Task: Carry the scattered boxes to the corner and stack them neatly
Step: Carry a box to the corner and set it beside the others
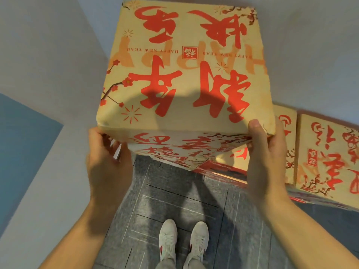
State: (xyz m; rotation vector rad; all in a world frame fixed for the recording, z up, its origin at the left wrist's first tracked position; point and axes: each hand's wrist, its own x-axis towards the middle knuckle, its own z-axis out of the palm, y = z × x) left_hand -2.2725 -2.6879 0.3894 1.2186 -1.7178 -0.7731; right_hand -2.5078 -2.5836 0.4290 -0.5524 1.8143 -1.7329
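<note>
A large tan cardboard box (184,70) with red brush lettering fills the upper middle of the head view, close to the corner where two pale walls meet. My left hand (107,162) presses its near left corner and my right hand (266,158) clasps its near right corner. It sits above other boxes of the same print; a lower box edge (219,167) shows beneath it. Two more matching boxes stand to the right, one (287,150) partly hidden behind my right hand, another (328,158) at the frame edge.
Pale walls close in on the left (48,74) and behind the box. A blue panel (21,144) covers the lower left wall. Grey patterned carpet (174,200) lies below, with my two white shoes (182,243) standing on it.
</note>
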